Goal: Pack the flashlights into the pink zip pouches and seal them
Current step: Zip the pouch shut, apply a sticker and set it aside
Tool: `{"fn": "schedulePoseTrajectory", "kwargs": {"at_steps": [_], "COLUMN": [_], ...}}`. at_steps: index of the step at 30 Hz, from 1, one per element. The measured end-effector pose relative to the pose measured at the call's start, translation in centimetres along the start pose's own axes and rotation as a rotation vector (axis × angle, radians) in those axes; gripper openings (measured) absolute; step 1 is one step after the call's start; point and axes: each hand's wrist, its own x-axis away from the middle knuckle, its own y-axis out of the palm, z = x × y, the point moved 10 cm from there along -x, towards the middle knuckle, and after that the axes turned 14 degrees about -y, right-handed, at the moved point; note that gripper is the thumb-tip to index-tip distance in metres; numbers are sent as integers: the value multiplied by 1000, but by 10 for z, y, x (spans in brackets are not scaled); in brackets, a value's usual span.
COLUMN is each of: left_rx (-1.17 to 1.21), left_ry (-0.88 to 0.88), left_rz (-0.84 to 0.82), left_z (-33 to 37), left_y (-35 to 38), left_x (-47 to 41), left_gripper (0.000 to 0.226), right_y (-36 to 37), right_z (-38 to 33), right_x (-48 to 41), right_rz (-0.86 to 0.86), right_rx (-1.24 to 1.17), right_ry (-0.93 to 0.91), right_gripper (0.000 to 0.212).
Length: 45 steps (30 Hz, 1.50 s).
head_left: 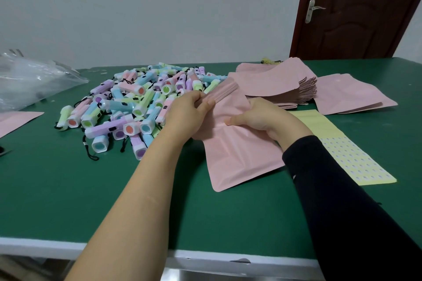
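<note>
A pink zip pouch lies tilted in the middle of the green table, its zip end raised toward the back. My left hand pinches that zip end at its left side. My right hand grips the pouch's upper body, thumb on top. Whether a flashlight is inside the pouch is hidden. A big heap of pastel flashlights with black wrist cords lies just left of my hands. A stack of pink pouches sits behind my right hand.
A yellow sticker sheet lies to the right of the pouch. More loose pink pouches rest at far right, one pink pouch at the left edge. A crumpled clear plastic bag sits back left. A brown door stands behind.
</note>
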Motion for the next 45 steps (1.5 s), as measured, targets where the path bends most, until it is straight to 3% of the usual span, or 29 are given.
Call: {"fn": "schedulePoseTrajectory", "kwargs": {"at_steps": [3,13,18,22,29,36,40,43,45], "left_rx": [13,92,97,55,203,457,512,523,543], "left_ry": [-29,-55,-121,-140,-192,-265,-276,-276,-248], "left_rz": [-27,-53,-60,-74,-40,-6,-17,-10,13], "left_z": [-6,-9,-14,-20,-26,-35,-36,-36,-33], "left_y": [1,1,1,0,-8,-12,-12,-11,-15], "left_x": [-2,-1,-4,-4,-2,0,-1,-2,-2], "left_gripper": [25,15,28,30,33,50,55,44,38], "right_y": [-7,-18,-19,-21,-27,-25,-26,-27,-26], "right_z": [3,7,8,10,12,11,8,10,10], "right_x": [-1,-3,-3,-1,-1,0,0,0,-1], "right_rz": [31,91,98,87,130,145,145,155,152], "right_rx": [-14,-65,-63,-89,-147,-177,-208,-209,-218], "right_ry": [8,-10,2,23,24,26,3,14,11], "right_gripper": [47,30,27,48,39,91,56,77,76]}}
